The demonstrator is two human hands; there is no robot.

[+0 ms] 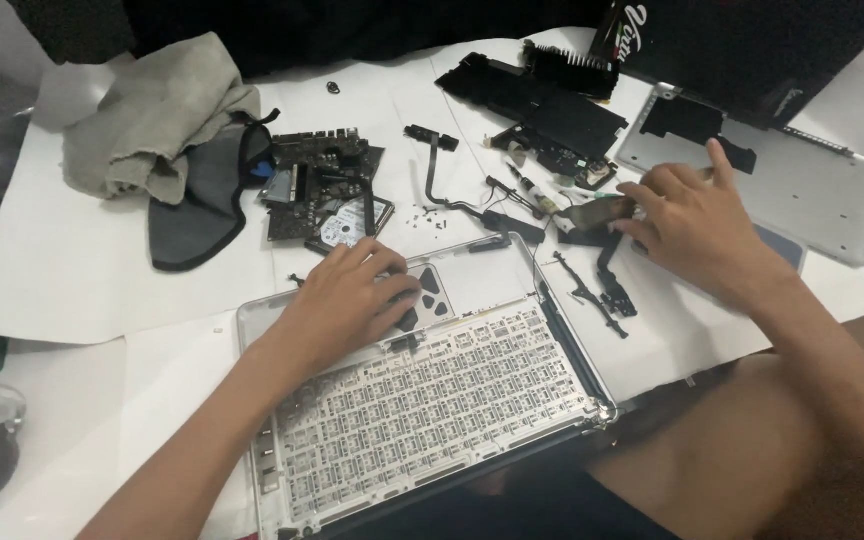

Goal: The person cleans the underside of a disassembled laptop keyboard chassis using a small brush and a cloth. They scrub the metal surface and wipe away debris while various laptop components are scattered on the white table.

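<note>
An opened silver laptop shell lies in front of me, its white keyboard underside facing up. My left hand rests on the upper left of the shell, fingers curled over a small dark part near the trackpad plate. My right hand is to the right of the shell, over loose black parts. Its fingertips pinch a small flat dark piece, with the index finger raised.
A black circuit board and a hard drive sit behind the shell, next to a grey cloth and a dark pouch. Black brackets, cables and a silver bottom cover lie at the right.
</note>
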